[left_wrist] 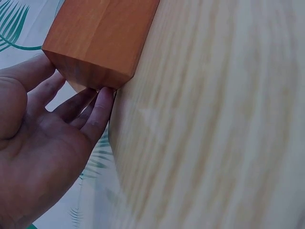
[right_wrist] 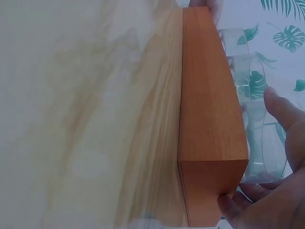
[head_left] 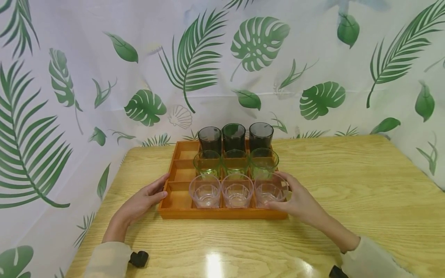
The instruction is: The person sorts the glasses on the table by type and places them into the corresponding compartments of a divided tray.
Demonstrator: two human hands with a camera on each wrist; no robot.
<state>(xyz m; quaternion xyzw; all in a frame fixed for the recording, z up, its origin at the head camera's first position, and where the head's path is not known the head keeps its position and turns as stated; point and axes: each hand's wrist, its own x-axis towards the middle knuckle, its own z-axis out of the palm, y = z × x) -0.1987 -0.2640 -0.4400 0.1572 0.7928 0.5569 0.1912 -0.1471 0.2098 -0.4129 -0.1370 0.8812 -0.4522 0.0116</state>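
A wooden compartment tray lies on the table. My left hand touches its left side; in the left wrist view, the fingertips rest low against the wood. At the opposite side is my right hand, its fingers on the tray's right wall in the right wrist view. The right thumb reaches in front of a clear cup; whether it touches the cup, I cannot tell. Two more clear cups complete the front row. Green cups stand behind, dark grey cups at the back.
The tray's left column holds no cups. Light wood-grain tabletop extends right of the tray and in front. A leaf-patterned cloth hangs behind and to the left. Black wrist gear shows beside the left sleeve.
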